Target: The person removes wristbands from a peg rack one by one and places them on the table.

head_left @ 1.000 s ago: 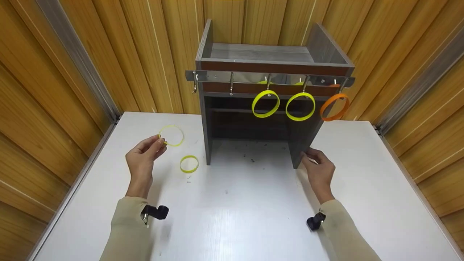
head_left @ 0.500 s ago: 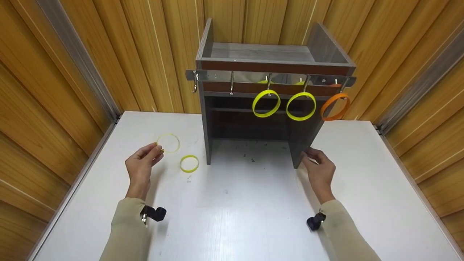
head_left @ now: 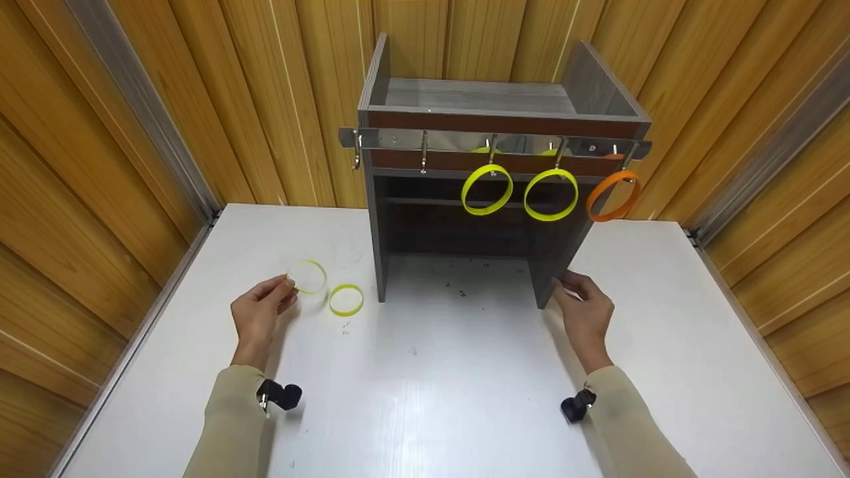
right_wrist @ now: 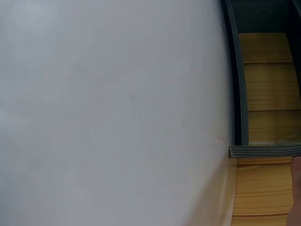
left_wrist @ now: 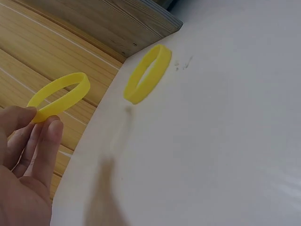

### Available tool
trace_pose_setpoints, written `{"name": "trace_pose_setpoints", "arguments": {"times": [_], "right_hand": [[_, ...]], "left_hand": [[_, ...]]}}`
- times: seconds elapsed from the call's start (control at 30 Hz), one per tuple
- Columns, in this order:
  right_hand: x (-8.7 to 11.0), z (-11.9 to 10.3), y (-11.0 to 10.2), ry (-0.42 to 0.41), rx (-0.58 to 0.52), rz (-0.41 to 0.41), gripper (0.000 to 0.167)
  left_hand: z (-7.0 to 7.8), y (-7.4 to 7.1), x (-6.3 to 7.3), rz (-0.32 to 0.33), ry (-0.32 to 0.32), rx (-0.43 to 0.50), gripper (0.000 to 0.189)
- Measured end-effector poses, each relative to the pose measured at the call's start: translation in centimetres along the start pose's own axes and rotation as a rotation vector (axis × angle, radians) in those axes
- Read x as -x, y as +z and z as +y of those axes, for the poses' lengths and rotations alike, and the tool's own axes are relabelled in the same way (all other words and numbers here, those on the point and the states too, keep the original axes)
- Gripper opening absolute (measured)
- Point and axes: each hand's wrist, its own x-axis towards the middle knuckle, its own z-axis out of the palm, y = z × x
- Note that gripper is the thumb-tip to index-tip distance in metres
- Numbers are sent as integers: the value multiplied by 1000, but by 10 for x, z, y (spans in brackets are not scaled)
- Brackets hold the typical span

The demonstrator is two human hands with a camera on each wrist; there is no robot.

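Note:
My left hand (head_left: 260,311) pinches a yellow silicone wristband (left_wrist: 75,98) between thumb and fingers, above the white table. Just to its right a second yellow wristband (head_left: 346,313) lies on the table. In the head view, my right hand (head_left: 586,311) has bent fingers, their tips right at the lower outer face of the grey rack's right side panel (head_left: 554,255). Only a sliver of that hand (right_wrist: 296,190) shows in the right wrist view, beside the panel edge. Two yellow wristbands (head_left: 465,199) and an orange wristband (head_left: 591,211) hang from the rack's hooks.
The grey wooden rack (head_left: 378,232) stands at the back of the white table (head_left: 425,398). A metal hook rail (head_left: 451,141) crosses its front; its two left hooks (head_left: 357,153) hold no band. Wood-look walls (head_left: 66,199) enclose the table. Small dark specks (head_left: 463,293) dot the tabletop.
My left hand has moved down and slightly left with its wristband, toward the one on the table. My right hand, the rack and the hanging wristbands have stayed in place.

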Motion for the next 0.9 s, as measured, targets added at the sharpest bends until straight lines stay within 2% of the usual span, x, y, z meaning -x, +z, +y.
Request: {"name": "trace_pose_setpoints", "arguments": {"times": [0.4,0.57,0.77,0.9], "right_hand": [[1,0,0,6,2,2,22],[2,0,0,16,-2,-1,22],[1,-1,0,29,7,12,21],[1,-2,-1,26,12,-7,22]], "left_hand": [[-13,-5,2,30,-35,-100,37],[-17,-7,2,43,-61,-112,35],[-20,-7,2,28,-66,-118,35],[-22,-6,2,20,-59,-130,33]]}}
